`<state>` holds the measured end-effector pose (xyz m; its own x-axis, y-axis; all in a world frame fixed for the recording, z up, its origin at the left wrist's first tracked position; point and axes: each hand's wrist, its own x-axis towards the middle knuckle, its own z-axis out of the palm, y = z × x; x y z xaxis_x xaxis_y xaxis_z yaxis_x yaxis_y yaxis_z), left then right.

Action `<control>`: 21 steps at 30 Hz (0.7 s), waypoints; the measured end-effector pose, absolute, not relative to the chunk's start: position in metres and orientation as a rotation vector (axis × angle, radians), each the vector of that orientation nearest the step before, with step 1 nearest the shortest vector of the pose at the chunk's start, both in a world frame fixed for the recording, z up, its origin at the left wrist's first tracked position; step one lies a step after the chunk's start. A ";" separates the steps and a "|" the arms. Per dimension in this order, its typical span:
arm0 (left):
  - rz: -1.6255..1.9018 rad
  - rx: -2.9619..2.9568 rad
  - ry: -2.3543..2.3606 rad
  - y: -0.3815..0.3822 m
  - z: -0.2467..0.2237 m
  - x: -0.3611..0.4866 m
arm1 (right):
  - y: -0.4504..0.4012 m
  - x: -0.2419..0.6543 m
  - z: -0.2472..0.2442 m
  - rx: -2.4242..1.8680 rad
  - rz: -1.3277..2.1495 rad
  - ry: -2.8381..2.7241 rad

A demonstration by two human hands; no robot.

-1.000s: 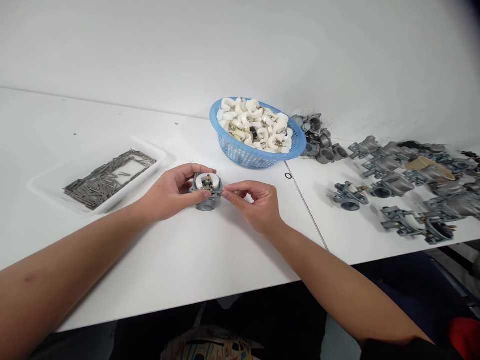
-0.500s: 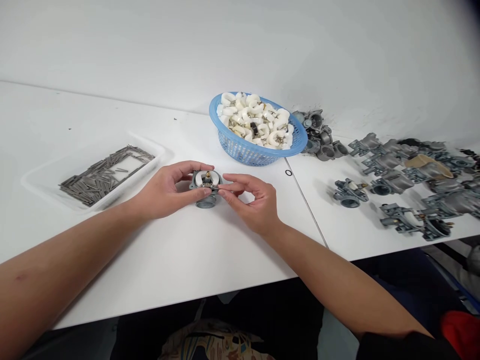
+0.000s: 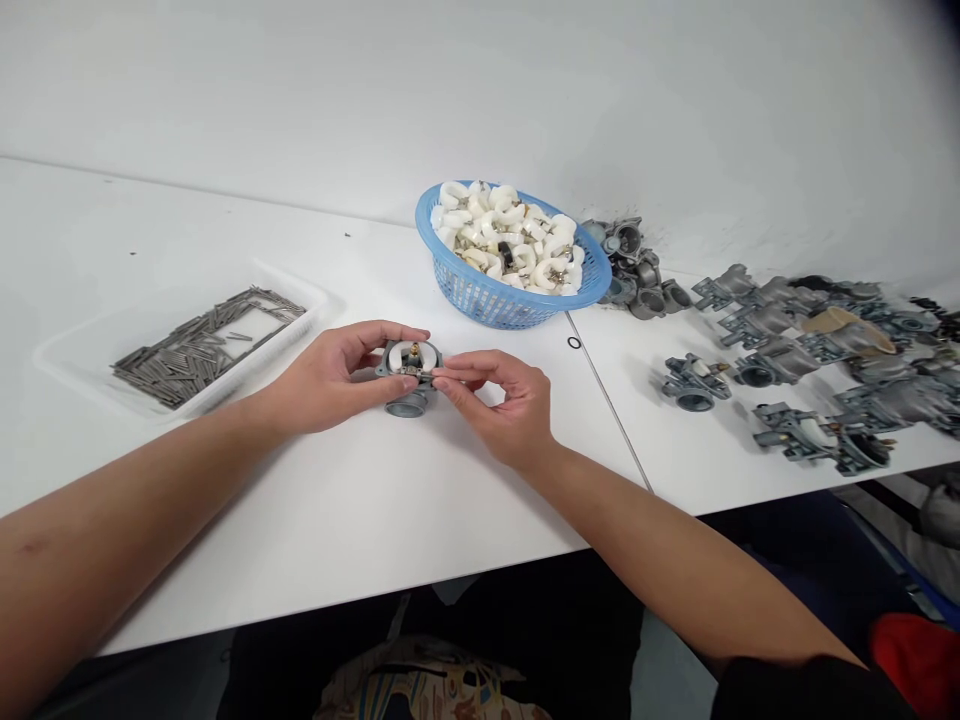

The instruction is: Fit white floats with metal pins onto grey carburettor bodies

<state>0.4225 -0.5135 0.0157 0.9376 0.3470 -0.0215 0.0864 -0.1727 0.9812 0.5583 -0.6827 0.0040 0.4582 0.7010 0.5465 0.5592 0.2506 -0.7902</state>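
Note:
My left hand (image 3: 326, 380) is wrapped round a grey metal carburetor body (image 3: 406, 405) on the white table, its thumb pressed near the front of the opening. Inside the opening sits a white plastic float (image 3: 430, 356), curved about a brass jet (image 3: 415, 349). From the right, my right hand (image 3: 511, 405) reaches in with thumb and forefinger pinched on a thin metal pin (image 3: 428, 375) at the float's hinge. Most of the pin is hidden by the fingertips, and how far it sits in the hinge I cannot tell.
At left lies a white tray (image 3: 315, 318) of loose metal pins. A blue basket (image 3: 487, 305) full of white floats stands behind my hands. Several carburetors (image 3: 780, 360) cover the right side. A small black O-ring (image 3: 574, 343) lies near the table seam.
My right fingertips have moved slightly closer to the carburetor's hinge with the pin. The left hand keeps its hold, and the whole view has shifted a little.

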 end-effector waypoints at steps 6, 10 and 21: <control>0.199 1.592 0.269 -0.511 0.017 0.424 | -0.682 0.559 0.005 -1.420 0.140 -1.195; 0.194 1.589 0.245 -0.509 0.018 0.425 | -0.683 0.559 0.006 -1.424 0.112 -1.244; 0.222 1.660 0.282 -0.505 0.010 0.422 | -0.684 0.556 0.004 -1.468 -0.264 -1.449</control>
<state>0.4222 -0.5051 0.0098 0.9496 0.3128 -0.0209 0.0537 -0.0966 0.9939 0.5557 -0.6844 0.0044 0.2543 0.6202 0.7421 0.8423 0.2351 -0.4850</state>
